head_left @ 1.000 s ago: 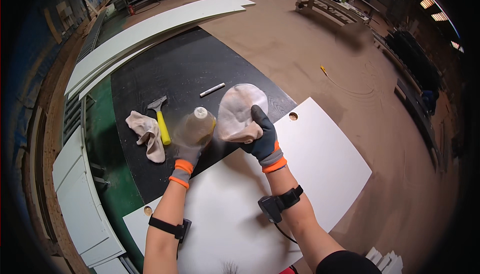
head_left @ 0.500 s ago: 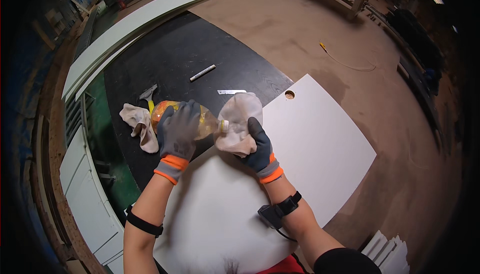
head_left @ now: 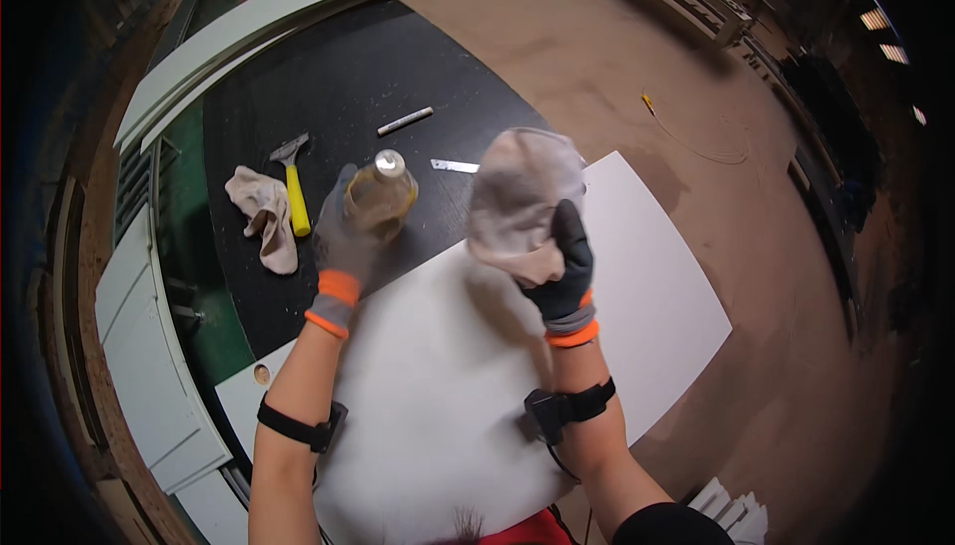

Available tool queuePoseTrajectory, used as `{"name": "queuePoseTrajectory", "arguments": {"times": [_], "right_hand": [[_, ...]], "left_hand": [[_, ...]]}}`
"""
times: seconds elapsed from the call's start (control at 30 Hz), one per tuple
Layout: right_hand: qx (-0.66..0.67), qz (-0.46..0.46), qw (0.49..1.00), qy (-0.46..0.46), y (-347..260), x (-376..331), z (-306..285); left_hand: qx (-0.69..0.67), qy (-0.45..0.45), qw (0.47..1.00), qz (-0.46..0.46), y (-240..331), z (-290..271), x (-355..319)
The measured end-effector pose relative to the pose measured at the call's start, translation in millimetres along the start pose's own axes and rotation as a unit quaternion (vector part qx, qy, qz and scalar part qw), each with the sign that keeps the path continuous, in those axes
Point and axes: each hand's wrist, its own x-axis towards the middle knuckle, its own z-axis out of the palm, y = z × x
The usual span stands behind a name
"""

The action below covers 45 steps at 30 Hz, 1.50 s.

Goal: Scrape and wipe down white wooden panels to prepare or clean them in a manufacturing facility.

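**Bottle in one gloved hand, rag in the other, above a white panel**

The left hand (head_left: 343, 237), in a grey glove with an orange cuff, has its grip closed around a clear plastic bottle of amber liquid (head_left: 380, 195), held upright with its pale cap on top. The bottle hangs over the black sheet on the table (head_left: 328, 88), just past the near edge of that sheet. The right hand (head_left: 564, 267), in a dark glove with the same orange cuff, grips a crumpled off-white cloth (head_left: 519, 202); the cloth bunches up above the fingers and hides most of the palm. Bottle and cloth are near each other but apart, with a gap between them.

Below both hands lies a large flat white panel (head_left: 657, 286), which overlaps the black sheet and has a small round hole (head_left: 262, 374) near its left corner. Each forearm wears a black strap, the right one carrying a small black device (head_left: 542, 414).

On the black sheet, left of the bottle, a second crumpled pale rag (head_left: 261, 215) lies just beside a yellow-handled hammer (head_left: 293, 182). Further back lie a short white stick (head_left: 405, 120) and a small flat metal blade (head_left: 455, 165), right behind the gap between the hands. Long pale curved boards (head_left: 298, 8) run along the far edge, and brown floor (head_left: 617, 68) spreads to the right.
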Motion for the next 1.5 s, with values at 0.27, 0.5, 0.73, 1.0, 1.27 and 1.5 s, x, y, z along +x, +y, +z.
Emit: {"name": "queuePoseTrajectory", "arguments": {"times": [0.27, 0.5, 0.73, 1.0, 1.27, 1.5], "right_hand": [[-0.563, 0.001, 0.783, -0.264, 7.2, 56.2, -39.7], [-0.566, -0.099, 0.738, -0.354, -7.5, -21.7, 65.8], [-0.457, -0.109, 0.727, -0.501, -46.4, -120.7, 211.3], [-0.395, -0.112, 0.751, -0.517, -40.7, -182.3, 293.1], [-0.689, 0.037, 0.697, -0.194, 12.0, -25.2, 81.7], [-0.483, -0.180, 0.703, -0.490, -68.2, -200.8, 288.6]], "left_hand": [[-0.146, -0.025, 0.983, -0.110, -12.4, -4.0, 33.1], [-0.112, 0.098, 0.989, -0.018, 11.8, -150.5, -95.3], [0.043, 0.257, 0.935, -0.241, -24.9, -260.5, -379.5], [-0.149, 0.269, 0.807, -0.503, -19.9, -226.1, -509.6], [-0.180, 0.227, 0.808, -0.514, -53.5, -216.5, -558.9], [-0.209, 0.185, 0.799, -0.533, -23.8, -225.4, -520.4]]}}
